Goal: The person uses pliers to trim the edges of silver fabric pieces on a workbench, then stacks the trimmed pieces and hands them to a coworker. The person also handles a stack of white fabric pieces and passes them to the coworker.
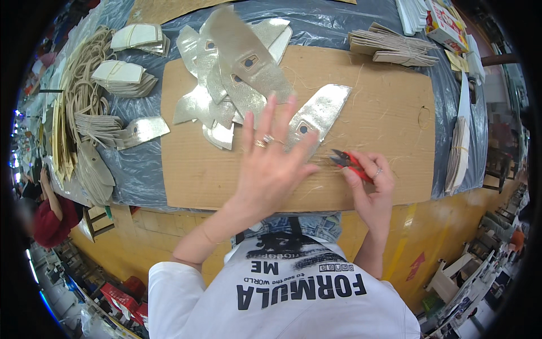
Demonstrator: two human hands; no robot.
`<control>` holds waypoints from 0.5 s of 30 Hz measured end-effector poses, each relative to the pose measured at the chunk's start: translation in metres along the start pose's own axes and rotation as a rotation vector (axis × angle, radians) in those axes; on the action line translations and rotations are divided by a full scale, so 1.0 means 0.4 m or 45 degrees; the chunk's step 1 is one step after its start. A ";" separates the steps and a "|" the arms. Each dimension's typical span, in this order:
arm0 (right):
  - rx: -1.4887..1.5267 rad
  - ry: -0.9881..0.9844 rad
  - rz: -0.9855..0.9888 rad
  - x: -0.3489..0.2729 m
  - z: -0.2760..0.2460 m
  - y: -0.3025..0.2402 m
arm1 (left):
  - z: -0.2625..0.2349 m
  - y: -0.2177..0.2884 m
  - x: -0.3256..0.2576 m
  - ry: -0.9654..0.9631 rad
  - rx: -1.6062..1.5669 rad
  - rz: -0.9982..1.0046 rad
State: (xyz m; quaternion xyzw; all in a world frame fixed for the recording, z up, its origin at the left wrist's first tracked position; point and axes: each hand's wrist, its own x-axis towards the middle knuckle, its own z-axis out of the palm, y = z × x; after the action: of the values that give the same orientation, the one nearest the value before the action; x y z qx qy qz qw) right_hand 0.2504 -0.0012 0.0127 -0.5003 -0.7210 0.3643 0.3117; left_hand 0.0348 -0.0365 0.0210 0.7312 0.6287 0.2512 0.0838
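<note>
left hand (pixel 271 164) flat, fingers spread, open grip — pressing silver piece (pixel 316 116) onto cardboard sheet (pixel 384 107); right hand (pixel 370 183) grips red snips (pixel 349 161) closed.

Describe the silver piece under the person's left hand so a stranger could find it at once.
Start at the brown cardboard sheet covering the table. Right of the heaped silver pieces, the lone silver piece lies slanted, partly under the left hand, beside the red snips.
</note>
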 end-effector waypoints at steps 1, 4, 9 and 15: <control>0.013 0.023 0.016 0.006 -0.005 0.005 | 0.022 0.015 -0.004 -0.013 0.031 0.021; -0.024 0.079 0.005 0.020 -0.013 0.012 | 0.066 0.026 -0.006 -0.061 -0.006 0.054; -0.069 0.030 -0.048 0.036 -0.009 0.009 | 0.089 0.006 -0.008 -0.039 0.029 0.126; -0.245 -0.040 -0.173 0.048 0.008 0.002 | 0.079 0.008 -0.027 0.137 -0.717 -0.269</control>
State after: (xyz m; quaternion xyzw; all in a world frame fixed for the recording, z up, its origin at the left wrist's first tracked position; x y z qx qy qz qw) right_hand 0.2425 0.0164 0.0118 -0.4723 -0.7896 0.2792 0.2747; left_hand 0.0518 -0.0414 -0.0076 0.5953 0.6105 0.4439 0.2754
